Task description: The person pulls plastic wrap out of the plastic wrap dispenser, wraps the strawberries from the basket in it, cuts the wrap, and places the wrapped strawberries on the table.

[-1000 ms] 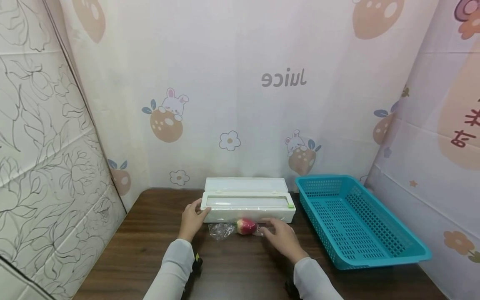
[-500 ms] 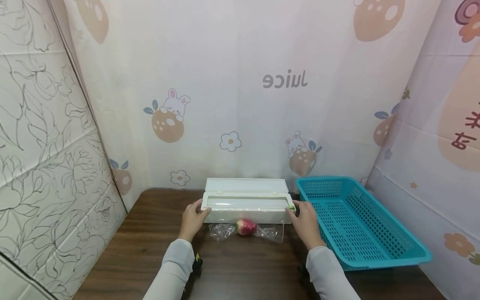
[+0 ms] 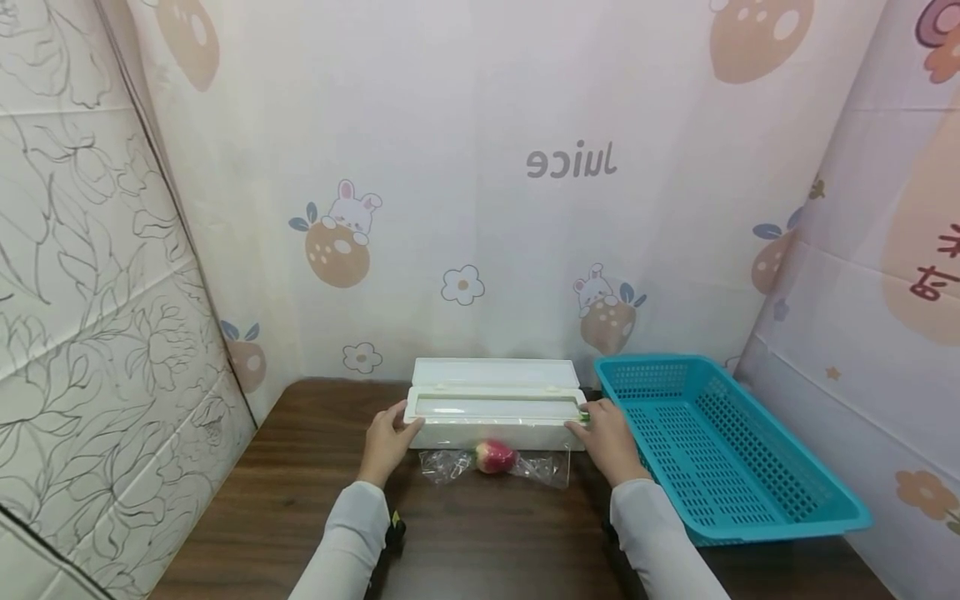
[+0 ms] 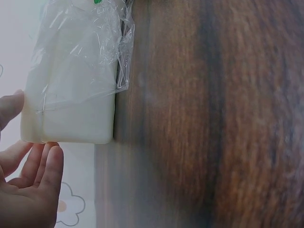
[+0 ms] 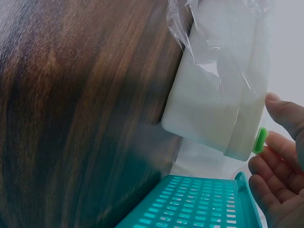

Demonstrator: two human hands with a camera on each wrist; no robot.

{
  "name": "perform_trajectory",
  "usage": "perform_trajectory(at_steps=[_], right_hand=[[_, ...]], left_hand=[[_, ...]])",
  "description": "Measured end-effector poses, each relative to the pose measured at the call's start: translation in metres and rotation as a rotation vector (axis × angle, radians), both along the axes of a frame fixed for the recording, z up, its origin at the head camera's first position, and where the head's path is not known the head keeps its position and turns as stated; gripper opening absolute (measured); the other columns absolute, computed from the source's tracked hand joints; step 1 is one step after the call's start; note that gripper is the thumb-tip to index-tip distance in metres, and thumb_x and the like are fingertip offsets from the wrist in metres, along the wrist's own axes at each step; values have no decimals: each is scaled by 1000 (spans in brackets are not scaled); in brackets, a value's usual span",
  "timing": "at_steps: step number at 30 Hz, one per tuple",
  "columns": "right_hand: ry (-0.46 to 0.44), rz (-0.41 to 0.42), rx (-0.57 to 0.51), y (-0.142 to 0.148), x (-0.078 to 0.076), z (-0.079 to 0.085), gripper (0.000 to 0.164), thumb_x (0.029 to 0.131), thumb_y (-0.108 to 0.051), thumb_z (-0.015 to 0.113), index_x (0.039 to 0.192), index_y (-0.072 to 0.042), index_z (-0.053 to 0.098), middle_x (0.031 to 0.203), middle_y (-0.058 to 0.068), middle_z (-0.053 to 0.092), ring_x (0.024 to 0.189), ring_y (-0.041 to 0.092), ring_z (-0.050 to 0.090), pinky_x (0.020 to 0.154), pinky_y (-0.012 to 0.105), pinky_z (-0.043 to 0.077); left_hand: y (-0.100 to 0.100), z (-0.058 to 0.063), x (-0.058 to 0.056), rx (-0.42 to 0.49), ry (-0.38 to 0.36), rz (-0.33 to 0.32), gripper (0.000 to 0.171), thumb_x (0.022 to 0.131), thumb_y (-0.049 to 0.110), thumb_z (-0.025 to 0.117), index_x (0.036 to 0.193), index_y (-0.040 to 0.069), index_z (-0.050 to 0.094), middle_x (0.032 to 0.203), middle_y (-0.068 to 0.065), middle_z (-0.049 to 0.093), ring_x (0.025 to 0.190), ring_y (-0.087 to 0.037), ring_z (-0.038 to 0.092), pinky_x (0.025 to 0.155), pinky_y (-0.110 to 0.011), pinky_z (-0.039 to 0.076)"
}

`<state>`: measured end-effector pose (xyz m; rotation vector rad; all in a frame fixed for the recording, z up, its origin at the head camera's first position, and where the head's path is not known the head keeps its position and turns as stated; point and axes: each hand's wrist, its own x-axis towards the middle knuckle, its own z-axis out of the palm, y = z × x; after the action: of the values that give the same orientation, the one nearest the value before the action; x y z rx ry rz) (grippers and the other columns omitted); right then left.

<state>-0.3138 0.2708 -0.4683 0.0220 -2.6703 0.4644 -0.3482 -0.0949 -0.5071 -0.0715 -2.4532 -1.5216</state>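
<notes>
A long white cling film dispenser (image 3: pixel 480 437) lies on the table with its lid (image 3: pixel 495 372) raised at the back. My left hand (image 3: pixel 385 444) grips its left end, thumb on the front top edge and fingers against the end face. At the right end, my right hand (image 3: pixel 611 440) holds the corner; its thumb meets the top edge and a finger touches the green slide cutter (image 5: pixel 260 140). In front of the dispenser rests a red and pale-yellow fruit (image 3: pixel 496 457), wrapped in clear film (image 3: pixel 546 468) spread out on both sides. The film reaches up over the dispenser's front.
A turquoise perforated basket (image 3: pixel 780 532) stands on the right, close beside the right hand and forearm. The dark wooden table (image 3: pixel 300 483) extends in front and to the left. A printed curtain (image 3: pixel 480 167) hangs behind the table.
My right hand has moved from beside the fruit, over the film, to the dispenser's right end, then slightly left. The right film end now shows. The left hand has kept its grip.
</notes>
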Motion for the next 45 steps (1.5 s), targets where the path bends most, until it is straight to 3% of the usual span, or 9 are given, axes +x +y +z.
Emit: perform_trajectory(at_steps=[7, 16, 23, 31, 38, 45], right_hand=[[35, 8, 23, 0, -2, -2, 44, 87, -30, 80, 113, 4, 69, 112, 20, 64, 107, 37, 60, 96, 52, 49], [-3, 13, 5, 2, -5, -3, 41, 85, -30, 82, 108, 3, 71, 110, 18, 64, 105, 35, 60, 95, 50, 50], [20, 30, 6, 5, -5, -6, 37, 84, -27, 83, 106, 1, 72, 106, 15, 65, 103, 34, 61, 94, 49, 50], [35, 56, 11, 4, -6, -7, 32, 86, -23, 82, 105, 1, 72, 107, 13, 65, 103, 33, 60, 95, 48, 50], [83, 96, 97, 5, -7, -8, 31, 86, -21, 81, 106, 1, 74, 104, 13, 66, 99, 31, 63, 91, 47, 53], [101, 144, 97, 1, -6, -10, 29, 86, -11, 80, 113, 0, 74, 99, 10, 66, 94, 28, 63, 84, 43, 55]], left_hand=[[1, 0, 0, 18, -9, 11, 56, 93, 25, 74, 139, -1, 56, 127, -23, 56, 109, -34, 61, 94, -47, 53], [0, -1, 1, 21, -23, 4, 57, 93, 27, 74, 140, 2, 56, 127, -20, 56, 109, -32, 61, 94, -47, 53], [-1, -1, 1, 19, -18, -12, 58, 93, 28, 74, 141, 1, 55, 125, -20, 57, 106, -30, 61, 93, -46, 53], [-3, -2, 0, 26, 3, -15, 56, 92, 27, 75, 138, 0, 57, 122, -19, 57, 106, -31, 62, 91, -45, 54], [-5, -3, -2, 23, 7, -21, 57, 92, 26, 75, 137, -2, 57, 119, -19, 59, 104, -30, 63, 91, -45, 54], [-6, -3, -2, 44, -7, -22, 57, 91, 28, 76, 137, -2, 57, 120, -18, 59, 106, -30, 62, 92, -46, 54]])
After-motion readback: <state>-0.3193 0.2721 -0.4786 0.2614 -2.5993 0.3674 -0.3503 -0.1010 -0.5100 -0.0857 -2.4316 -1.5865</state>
